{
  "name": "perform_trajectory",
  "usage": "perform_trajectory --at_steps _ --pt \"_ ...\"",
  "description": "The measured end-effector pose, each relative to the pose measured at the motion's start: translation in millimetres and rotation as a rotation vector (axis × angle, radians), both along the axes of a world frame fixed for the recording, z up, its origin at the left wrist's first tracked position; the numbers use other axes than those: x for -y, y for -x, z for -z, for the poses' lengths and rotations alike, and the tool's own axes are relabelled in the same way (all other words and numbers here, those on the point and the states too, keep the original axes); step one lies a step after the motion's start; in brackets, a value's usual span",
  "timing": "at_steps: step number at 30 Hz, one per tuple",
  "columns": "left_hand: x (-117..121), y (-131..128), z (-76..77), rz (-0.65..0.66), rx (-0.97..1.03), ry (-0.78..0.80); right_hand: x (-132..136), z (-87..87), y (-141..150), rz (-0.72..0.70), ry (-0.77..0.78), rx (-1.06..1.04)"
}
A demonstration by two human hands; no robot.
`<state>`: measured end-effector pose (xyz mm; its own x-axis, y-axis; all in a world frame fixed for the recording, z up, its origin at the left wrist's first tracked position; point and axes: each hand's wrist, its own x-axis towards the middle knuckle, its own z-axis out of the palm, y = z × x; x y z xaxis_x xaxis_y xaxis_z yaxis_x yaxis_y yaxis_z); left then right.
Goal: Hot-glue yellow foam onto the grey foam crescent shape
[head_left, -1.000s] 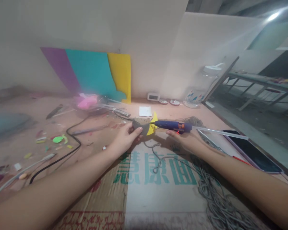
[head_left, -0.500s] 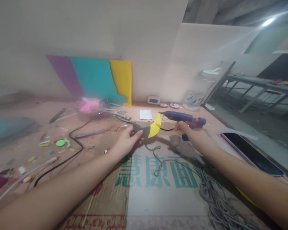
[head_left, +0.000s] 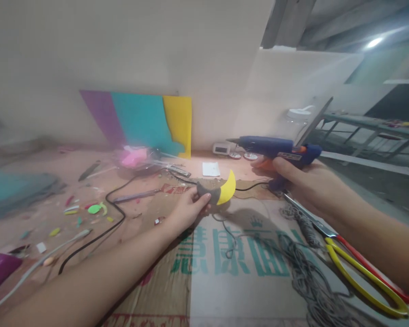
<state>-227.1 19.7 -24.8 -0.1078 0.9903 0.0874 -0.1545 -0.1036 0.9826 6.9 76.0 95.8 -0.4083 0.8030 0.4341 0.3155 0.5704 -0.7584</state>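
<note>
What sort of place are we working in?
Probably a craft workspace, judging by the glue gun, the scissors and the heap of grey cord.

Hands (head_left: pixel 192 204): two
Glue gun (head_left: pixel 267 145): one
Crescent (head_left: pixel 226 188): one
Scissors (head_left: pixel 322 227): one pair
Scissor handles (head_left: pixel 331 247): two
Striped board (head_left: pixel 139 120): one
Board bands (head_left: pixel 180 120): three
Bottle (head_left: pixel 295 123): one
White box (head_left: pixel 221 149): one
Discs (head_left: pixel 235 156) along the counter's (head_left: pixel 68 180) back edge: two
Paper square (head_left: pixel 210 169): one
Purple stick (head_left: pixel 136 196): one

Green characters 慧康面 (head_left: pixel 233 252) stand on the cardboard (head_left: pixel 225 295).
</note>
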Motion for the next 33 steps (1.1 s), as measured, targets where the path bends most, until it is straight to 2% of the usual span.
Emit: perform_trajectory --at_steps 3,6,11,15,19,25,29,33 --pt "0 0 -1.0 -0.008 -0.001 -0.002 -28 -6.1 12 0.047 0.007 0.072" --pt "2 -1 -4.0 -0.009 -0.005 0.002 -67 -1.7 27 0.156 0.023 0.205" --pt "3 -1 -9.7 -0.022 -0.033 0.053 -123 33.2 58 0.123 0.049 0.402" --pt "3 -2 -11.3 -0.035 -0.024 0.074 -144 60.9 75 0.084 0.039 0.438" --pt "2 -2 -10.3 -0.029 -0.006 0.096 -147 72.7 82 0.065 0.027 0.465" --pt "1 2 -12.9 -0.033 0.012 0.123 -135 67.0 70 0.043 -0.033 0.5" --pt "2 5 -13.8 0.025 0.047 0.127 -116 60.1 42 0.056 -0.141 0.473" --pt "3 5 -14.3 0.062 0.084 0.094 -83 55.4 23 0.053 -0.242 0.427"
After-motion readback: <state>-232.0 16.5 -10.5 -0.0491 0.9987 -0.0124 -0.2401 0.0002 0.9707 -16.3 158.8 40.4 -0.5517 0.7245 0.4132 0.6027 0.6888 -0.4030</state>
